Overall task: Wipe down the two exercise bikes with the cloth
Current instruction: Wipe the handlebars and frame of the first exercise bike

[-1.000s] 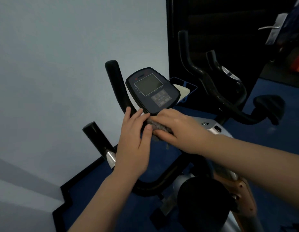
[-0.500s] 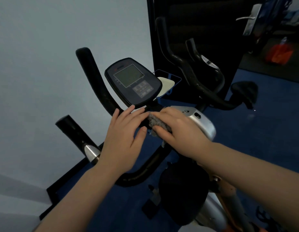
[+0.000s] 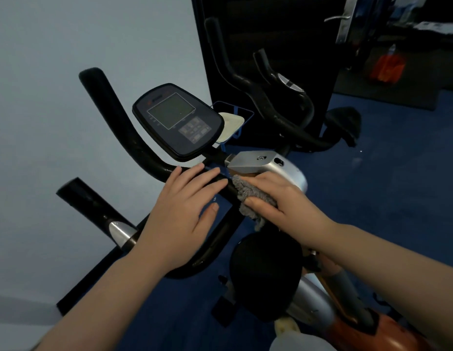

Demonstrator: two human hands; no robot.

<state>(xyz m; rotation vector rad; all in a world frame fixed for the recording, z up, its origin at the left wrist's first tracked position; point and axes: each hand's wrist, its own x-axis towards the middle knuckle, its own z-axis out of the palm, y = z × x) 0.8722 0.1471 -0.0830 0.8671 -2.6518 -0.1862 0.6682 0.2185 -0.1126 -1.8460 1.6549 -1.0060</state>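
Observation:
The near exercise bike fills the middle of the head view, with its dark console (image 3: pixel 178 121), black curved handlebar (image 3: pixel 124 133) and silver stem housing (image 3: pixel 258 162). My right hand (image 3: pixel 283 198) grips a grey fluffy cloth (image 3: pixel 245 196) against the handlebar just below the silver housing. My left hand (image 3: pixel 187 214) rests flat on the bar beside it, fingers straight. A second bike (image 3: pixel 271 97) with black handlebars and a black saddle (image 3: pixel 344 122) stands behind, to the right.
A pale wall (image 3: pixel 68 72) lies close on the left. A dark door panel (image 3: pixel 271 34) with a metal handle (image 3: pixel 344 19) stands behind the bikes. Blue carpet (image 3: pixel 385 186) covers the floor. An orange object (image 3: pixel 387 64) sits far right. The near bike's black saddle (image 3: pixel 266 272) is below my hands.
My right hand with the cloth has slid down from under the console to the bar beside the silver housing. The view has shifted, so the bike sits further left.

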